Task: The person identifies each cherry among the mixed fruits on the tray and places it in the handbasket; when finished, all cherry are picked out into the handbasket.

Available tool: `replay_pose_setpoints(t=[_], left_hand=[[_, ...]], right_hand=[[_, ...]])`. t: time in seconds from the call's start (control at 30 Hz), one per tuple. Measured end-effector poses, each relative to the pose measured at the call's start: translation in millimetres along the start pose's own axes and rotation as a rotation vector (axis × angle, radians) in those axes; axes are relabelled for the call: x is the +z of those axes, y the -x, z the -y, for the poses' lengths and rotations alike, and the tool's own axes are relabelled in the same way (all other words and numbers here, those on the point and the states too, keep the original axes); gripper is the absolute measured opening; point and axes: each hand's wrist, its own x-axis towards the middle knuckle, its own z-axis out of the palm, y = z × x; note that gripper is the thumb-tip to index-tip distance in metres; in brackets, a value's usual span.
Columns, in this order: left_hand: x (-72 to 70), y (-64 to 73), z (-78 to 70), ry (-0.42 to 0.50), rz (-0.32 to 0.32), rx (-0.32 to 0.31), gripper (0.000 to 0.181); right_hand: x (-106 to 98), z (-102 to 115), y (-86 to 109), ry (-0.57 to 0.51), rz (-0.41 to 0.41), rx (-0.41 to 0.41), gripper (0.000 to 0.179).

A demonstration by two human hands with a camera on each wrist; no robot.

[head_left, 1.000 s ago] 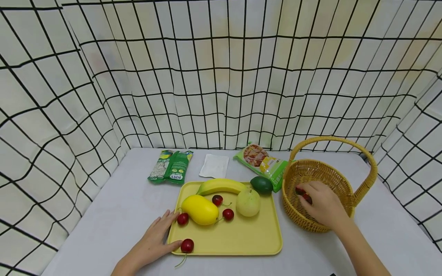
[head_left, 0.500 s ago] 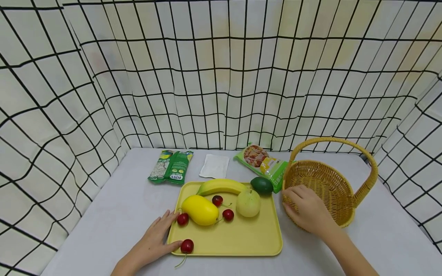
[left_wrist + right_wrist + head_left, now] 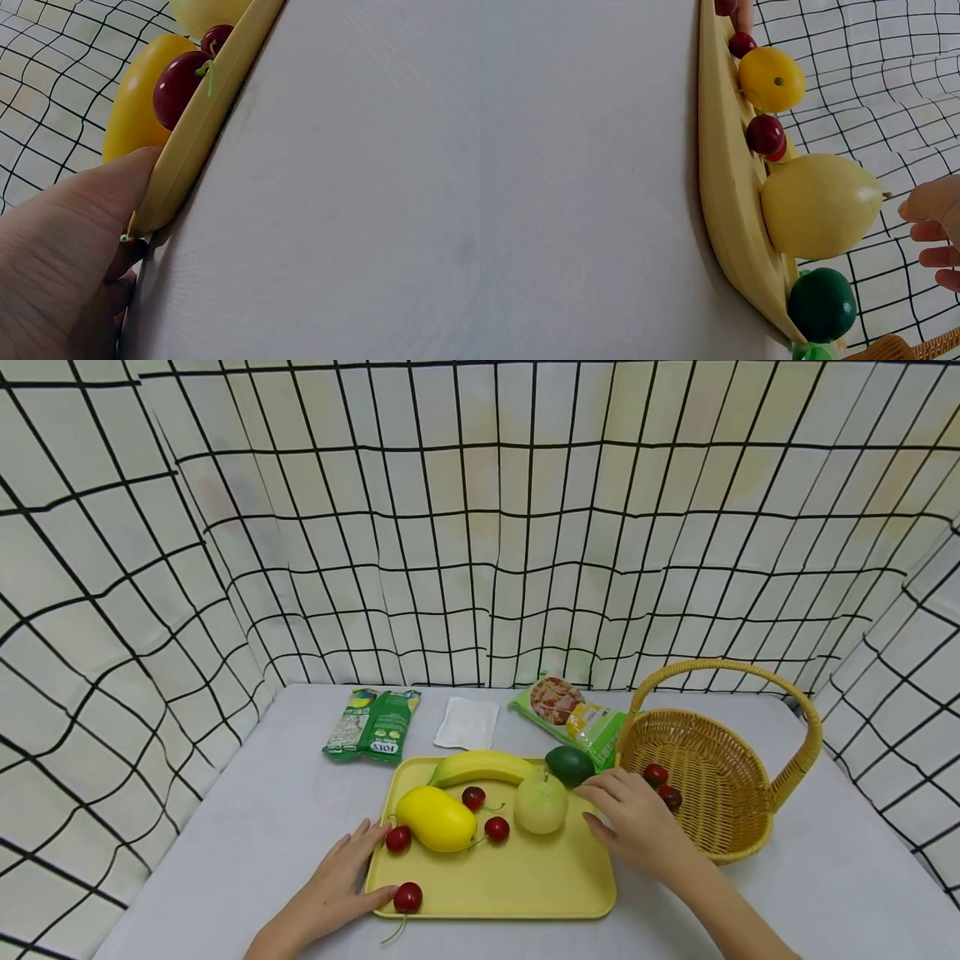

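My left hand [image 3: 341,877] rests at the left edge of the yellow tray [image 3: 525,885], fingers fairly straight, its thumb over the rim beside a cherry [image 3: 408,897]. In the left wrist view, the thumb [image 3: 112,184] lies against the tray wall [image 3: 187,150]. My right hand [image 3: 637,818] hovers over the tray's right edge, beside a pale green pear [image 3: 542,803], with thumb and fingers parted and nothing between them. The right wrist view has these fingers [image 3: 930,206] near the pear's stem. Two cherries [image 3: 669,797] lie inside the wicker basket [image 3: 720,777].
Also on the tray are a banana [image 3: 483,767], a yellow oval fruit [image 3: 437,818] and more cherries [image 3: 497,829]. A dark green oval fruit [image 3: 570,766] sits at its back right corner. Behind are a green packet [image 3: 375,725], a white sachet [image 3: 467,723] and another packet [image 3: 573,714].
My right hand has let go of two cherries in the basket and moved left, out over the basket rim to the pear. The left hand stays in place.
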Motion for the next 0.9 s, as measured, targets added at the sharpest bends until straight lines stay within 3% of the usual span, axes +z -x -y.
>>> replay_pose_setpoints(t=[0.43, 0.7, 0.9], left_hand=[[1.3, 0.6, 1.2, 0.004, -0.007, -0.023, 0.090], [0.7, 0.0, 0.5, 0.000, -0.007, 0.010, 0.090], [0.8, 0.1, 0.4, 0.005, -0.009, 0.005, 0.090]], right_hand=[[16.9, 15.6, -13.1, -0.045, -0.015, -0.069, 0.033], [27.4, 26.0, -21.5, -0.054, -0.010, -0.145, 0.037], [32.0, 33.4, -27.5, -0.075, 0.035, -0.139, 0.034]])
